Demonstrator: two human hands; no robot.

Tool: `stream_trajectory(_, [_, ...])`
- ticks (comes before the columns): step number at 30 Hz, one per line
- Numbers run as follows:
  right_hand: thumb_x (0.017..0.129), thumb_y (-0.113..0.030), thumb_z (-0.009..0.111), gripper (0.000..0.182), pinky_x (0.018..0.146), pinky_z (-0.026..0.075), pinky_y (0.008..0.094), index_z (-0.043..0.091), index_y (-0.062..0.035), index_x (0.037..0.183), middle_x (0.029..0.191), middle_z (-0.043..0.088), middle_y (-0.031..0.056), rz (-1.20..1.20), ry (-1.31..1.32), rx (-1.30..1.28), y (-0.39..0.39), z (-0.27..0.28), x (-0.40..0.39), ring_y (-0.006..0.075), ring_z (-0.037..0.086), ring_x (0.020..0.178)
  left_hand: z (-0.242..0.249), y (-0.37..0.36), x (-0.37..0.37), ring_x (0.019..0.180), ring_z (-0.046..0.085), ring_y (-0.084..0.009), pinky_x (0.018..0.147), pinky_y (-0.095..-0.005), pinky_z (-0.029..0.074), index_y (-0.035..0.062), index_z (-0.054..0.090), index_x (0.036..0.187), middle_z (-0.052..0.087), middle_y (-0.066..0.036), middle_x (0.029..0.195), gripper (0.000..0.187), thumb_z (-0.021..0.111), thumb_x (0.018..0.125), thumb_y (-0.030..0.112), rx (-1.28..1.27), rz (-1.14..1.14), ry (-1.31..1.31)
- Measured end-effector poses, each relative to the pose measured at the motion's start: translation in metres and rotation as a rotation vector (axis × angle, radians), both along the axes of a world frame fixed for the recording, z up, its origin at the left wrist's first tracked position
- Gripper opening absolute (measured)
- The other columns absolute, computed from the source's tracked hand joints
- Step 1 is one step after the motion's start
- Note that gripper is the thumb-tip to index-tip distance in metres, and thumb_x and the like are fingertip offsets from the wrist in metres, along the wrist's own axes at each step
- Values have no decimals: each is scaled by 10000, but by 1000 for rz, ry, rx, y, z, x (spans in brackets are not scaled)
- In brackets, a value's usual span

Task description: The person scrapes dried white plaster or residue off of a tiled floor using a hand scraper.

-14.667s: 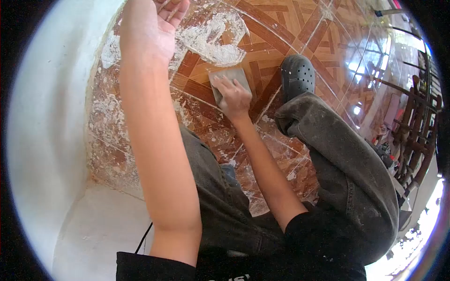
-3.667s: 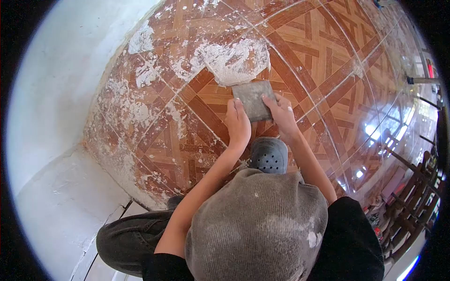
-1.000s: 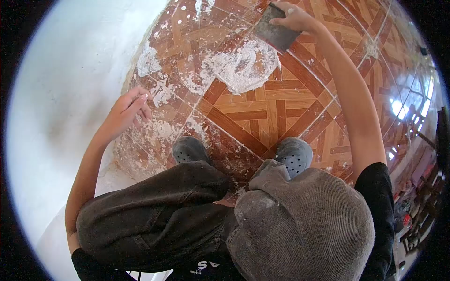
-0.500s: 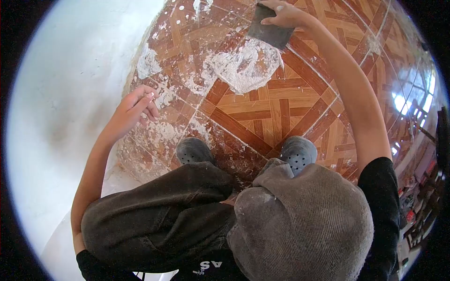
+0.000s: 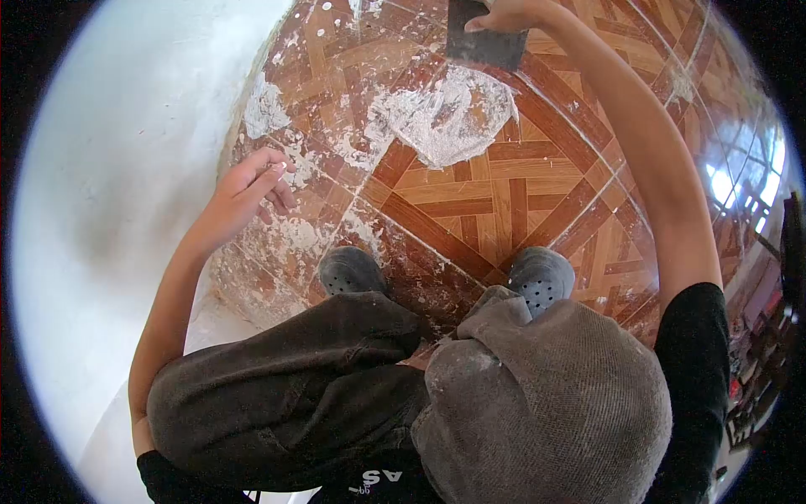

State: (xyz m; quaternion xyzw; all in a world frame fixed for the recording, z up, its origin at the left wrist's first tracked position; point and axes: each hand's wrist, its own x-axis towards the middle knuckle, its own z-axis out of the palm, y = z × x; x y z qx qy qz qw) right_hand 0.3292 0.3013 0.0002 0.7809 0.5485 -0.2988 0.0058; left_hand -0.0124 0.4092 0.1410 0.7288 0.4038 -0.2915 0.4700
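Observation:
My right hand (image 5: 512,13) is at the top edge of the view, closed on a dark, flat, rectangular scraper (image 5: 487,44). The thumb lies across its face, and the frame cuts off part of the fingers. Just below the scraper, a thick smear of white plaster (image 5: 457,118) spreads over the wood-patterned floor tiles (image 5: 495,185). My left hand (image 5: 252,185) hovers near the foot of the white wall at the left, fingers loosely bent and apart. A white speck shows at its thumb tip. I see no tool in it.
The white wall (image 5: 126,168) rises along the left. Dried white splatter (image 5: 294,235) marks the tiles beside it. My two grey clogs (image 5: 541,277) stand on the floor below the smear. Assorted clutter (image 5: 756,378) lies at the far right edge.
My right hand and the scraper have shifted slightly up, partly out of the frame, and the scraper has turned a little. My left hand has moved slightly right.

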Motion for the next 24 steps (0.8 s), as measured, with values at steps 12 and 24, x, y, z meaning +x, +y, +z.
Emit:
stream_trajectory(12, [714, -377, 613, 635, 944, 326, 347, 388, -114, 1246, 1251, 403, 155, 80, 122, 87, 2, 8, -8, 298, 397, 1136, -7, 5, 0, 690, 537, -108, 587, -242, 432, 94, 458, 971, 562, -37, 729, 239, 339, 897, 287, -39, 31, 17])
stream_trajectory(24, [706, -318, 634, 618, 949, 322, 344, 400, -108, 1238, 1275, 386, 120, 187, 229, 24, 16, 6, -12, 266, 387, 1151, -14, 8, 5, 669, 551, -102, 546, -232, 447, 100, 471, 995, 573, -45, 736, 227, 359, 899, 273, -64, 30, -5])
